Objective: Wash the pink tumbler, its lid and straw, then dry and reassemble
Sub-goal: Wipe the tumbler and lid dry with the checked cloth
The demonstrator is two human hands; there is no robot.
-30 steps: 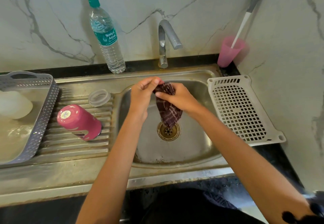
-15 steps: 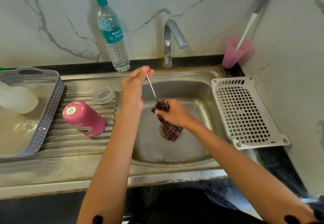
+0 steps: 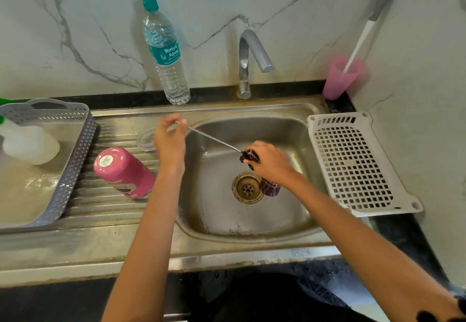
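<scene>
Both arms reach out over the steel sink (image 3: 252,226). The left hand (image 3: 169,136) pinches one end of a thin metal straw (image 3: 214,140) above the basin's back-left corner. The right hand (image 3: 271,161), over the drain, grips a dark checked cloth (image 3: 271,188) bunched round the straw's other end. A grey tray (image 3: 75,160) at the bench's left edge holds a white bottle (image 3: 30,145). In the back-right corner, a pink cup (image 3: 340,79) holds a long white handle. The pink tumbler (image 3: 124,173) lies on its side on the ribbed drainer, base towards the camera. Its clear lid (image 3: 144,140) sits just behind, partly hidden by the left hand.
</scene>
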